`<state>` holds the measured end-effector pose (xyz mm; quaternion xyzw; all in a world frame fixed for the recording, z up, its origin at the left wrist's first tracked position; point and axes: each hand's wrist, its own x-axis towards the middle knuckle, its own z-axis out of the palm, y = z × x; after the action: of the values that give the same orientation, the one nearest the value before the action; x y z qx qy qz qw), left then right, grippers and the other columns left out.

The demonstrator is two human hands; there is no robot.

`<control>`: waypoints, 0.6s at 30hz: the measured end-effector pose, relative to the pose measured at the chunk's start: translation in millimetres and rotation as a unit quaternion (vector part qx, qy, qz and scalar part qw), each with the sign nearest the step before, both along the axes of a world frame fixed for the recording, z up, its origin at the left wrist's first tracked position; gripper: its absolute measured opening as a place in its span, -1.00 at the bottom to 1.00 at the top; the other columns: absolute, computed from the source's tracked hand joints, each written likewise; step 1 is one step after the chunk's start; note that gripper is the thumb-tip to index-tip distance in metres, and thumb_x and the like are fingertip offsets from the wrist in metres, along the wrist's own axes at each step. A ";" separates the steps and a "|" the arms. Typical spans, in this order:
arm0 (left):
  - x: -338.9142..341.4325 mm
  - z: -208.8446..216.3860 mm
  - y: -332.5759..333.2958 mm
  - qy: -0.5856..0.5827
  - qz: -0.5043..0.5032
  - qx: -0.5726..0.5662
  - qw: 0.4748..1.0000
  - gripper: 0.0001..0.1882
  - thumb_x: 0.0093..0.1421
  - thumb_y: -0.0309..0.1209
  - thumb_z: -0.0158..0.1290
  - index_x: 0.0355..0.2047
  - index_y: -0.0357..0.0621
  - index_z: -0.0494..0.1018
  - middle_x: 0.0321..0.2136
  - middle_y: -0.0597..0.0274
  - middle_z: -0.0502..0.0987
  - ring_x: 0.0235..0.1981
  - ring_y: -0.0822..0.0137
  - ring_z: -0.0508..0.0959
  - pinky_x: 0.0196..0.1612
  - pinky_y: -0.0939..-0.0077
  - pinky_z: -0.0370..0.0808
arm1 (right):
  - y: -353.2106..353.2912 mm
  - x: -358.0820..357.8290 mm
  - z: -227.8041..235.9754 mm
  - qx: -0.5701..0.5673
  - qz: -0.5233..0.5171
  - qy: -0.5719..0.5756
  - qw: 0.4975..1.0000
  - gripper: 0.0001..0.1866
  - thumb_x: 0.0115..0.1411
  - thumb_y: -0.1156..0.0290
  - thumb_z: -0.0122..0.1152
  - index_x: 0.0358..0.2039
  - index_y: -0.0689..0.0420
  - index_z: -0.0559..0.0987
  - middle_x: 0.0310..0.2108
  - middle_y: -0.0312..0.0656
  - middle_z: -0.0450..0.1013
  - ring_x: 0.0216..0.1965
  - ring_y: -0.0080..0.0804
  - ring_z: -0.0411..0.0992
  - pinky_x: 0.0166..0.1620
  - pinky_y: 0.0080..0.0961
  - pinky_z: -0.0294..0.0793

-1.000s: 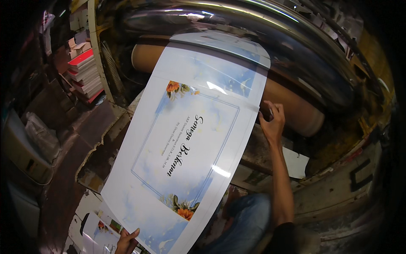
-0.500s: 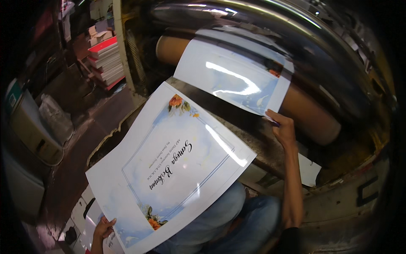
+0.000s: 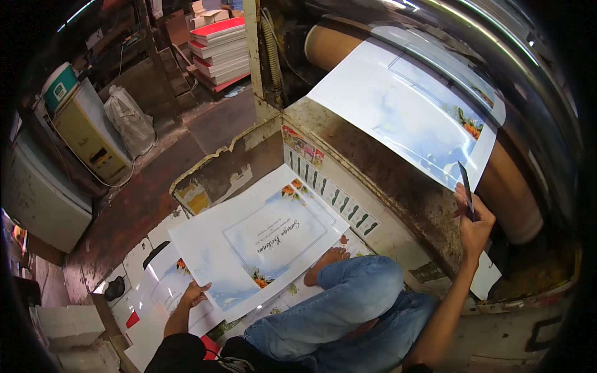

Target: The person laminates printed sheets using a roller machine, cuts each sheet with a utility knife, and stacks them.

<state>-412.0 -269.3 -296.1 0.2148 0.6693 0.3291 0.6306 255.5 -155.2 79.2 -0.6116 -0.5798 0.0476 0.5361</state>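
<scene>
Lying at your left side, smaller printed sheets [image 3: 165, 280] are half covered by your forearm and the large one, so their number is hard to tell. Your left hand [image 3: 194, 295] pinches the near-left edge of this large floral printed sheet [image 3: 264, 239], thumb above, the other fingers partly hidden. Its far corner reaches near the sticker-covered panel [image 3: 329, 189]; I cannot tell if they touch. Its right edge passes just beside your bare foot [image 3: 326, 261]. Next, the worn ledge [image 3: 373, 165] runs diagonally, leaving a wide gap between this sheet and the second printed sheet [image 3: 398, 99]. That one has a free lower edge over the ledge, while its upper end goes out of sight at the shiny metal roller [image 3: 538, 84]. Your right hand [image 3: 476, 227] grasps a dark thin blade [image 3: 466, 186], pointing upward at the sheet's lower-right corner; contact is unclear. Behind it, the brown roll [image 3: 522, 208] is largely covered.
</scene>
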 end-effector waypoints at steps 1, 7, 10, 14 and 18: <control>3.5 -8.9 1.1 0.020 0.013 -0.032 0.999 -0.61 0.12 -0.42 0.20 -0.07 -0.17 0.33 -0.34 0.23 0.51 -0.51 0.38 0.56 -0.48 0.43 0.65 | -4.1 -0.3 -3.1 0.002 0.011 0.010 1.000 -0.69 0.09 0.71 0.08 -0.16 0.24 0.62 -0.26 -0.22 0.56 -0.35 -0.63 0.44 -0.34 -0.68 0.44; 9.7 -72.4 25.9 -0.008 0.041 -0.004 0.999 -0.61 0.14 -0.48 0.17 -0.04 -0.15 0.32 -0.24 0.18 0.52 -0.42 0.31 0.60 -0.51 0.44 0.63 | -9.6 -20.0 -12.6 -0.017 0.050 0.017 0.998 -0.50 -0.10 0.84 -0.03 -0.12 0.27 0.60 -0.13 -0.07 0.55 -0.20 -0.44 0.53 -0.21 -0.58 0.53; 36.9 -82.4 43.5 -0.061 0.072 -0.015 0.995 -0.64 0.14 -0.48 0.18 -0.09 -0.15 0.33 -0.29 0.19 0.52 -0.42 0.32 0.59 -0.56 0.48 0.59 | -12.6 -10.6 -15.6 -0.020 0.072 -0.065 0.995 -0.49 -0.12 0.84 -0.02 -0.13 0.26 0.60 -0.17 -0.07 0.56 -0.23 -0.47 0.54 -0.24 -0.60 0.53; 20.3 -114.8 37.5 0.299 0.087 0.111 0.944 -0.56 -0.05 -0.37 0.31 -0.23 -0.32 0.39 -0.47 0.09 0.55 -0.44 0.17 0.57 -0.36 0.35 0.55 | -5.4 -16.9 -26.2 -0.081 0.109 -0.007 0.991 -0.52 -0.13 0.84 0.01 -0.18 0.23 0.63 -0.20 -0.09 0.58 -0.35 -0.52 0.53 -0.36 -0.64 0.52; 68.1 -122.6 40.3 0.430 0.154 -0.029 0.889 -0.12 -0.18 -0.17 0.33 0.03 -0.48 0.20 -0.25 -0.14 0.53 -0.30 0.04 0.58 -0.18 0.32 0.54 | -11.0 -23.0 -12.0 -0.150 0.156 0.088 0.972 -0.70 -0.01 0.72 0.24 -0.22 0.23 0.65 -0.22 -0.08 0.58 -0.43 -0.55 0.51 -0.50 -0.65 0.50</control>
<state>-343.9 -229.0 -418.7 0.2116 0.9087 0.2778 0.2285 232.5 -166.2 67.2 -0.5809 -0.6048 0.2706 0.4729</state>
